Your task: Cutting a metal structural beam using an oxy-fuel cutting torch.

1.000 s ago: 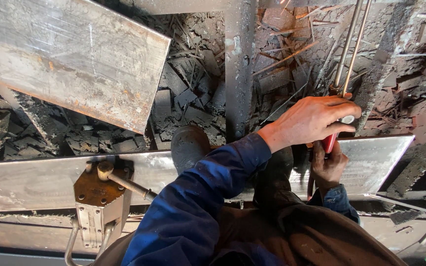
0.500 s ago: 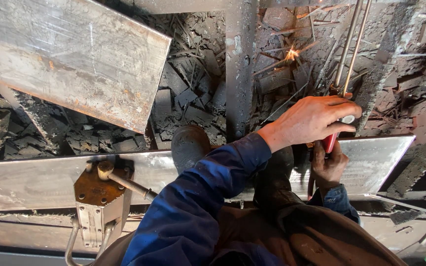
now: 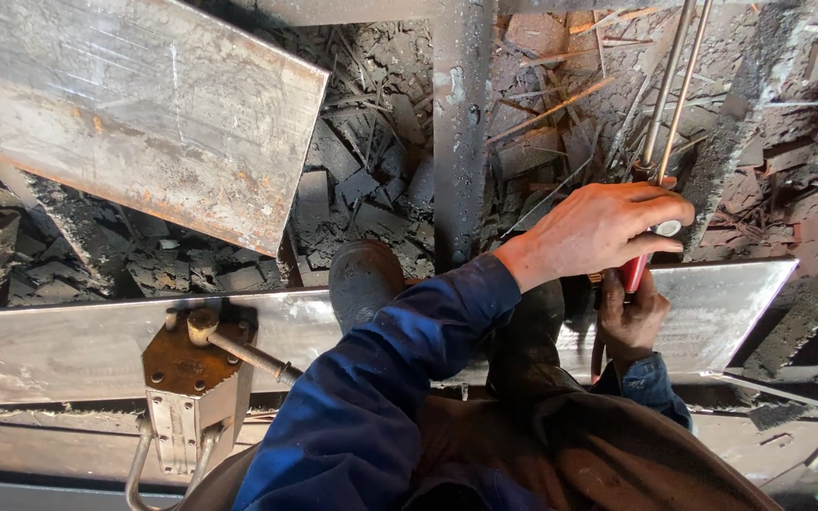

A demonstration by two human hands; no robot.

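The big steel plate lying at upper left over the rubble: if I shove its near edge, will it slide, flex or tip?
The steel plate looks thick and rust-flecked, so it is probably heavy and stiff, not flexing. It rests slanted on loose broken rubble, so it may rock or grind rather than slide cleanly. Its near corner appears to overhang, so it might tip.

Sleeves: dark blue work jacket, long, creased, cuffed at both wrists.
Trousers: brown, dusty.
Boots: dark, worn.
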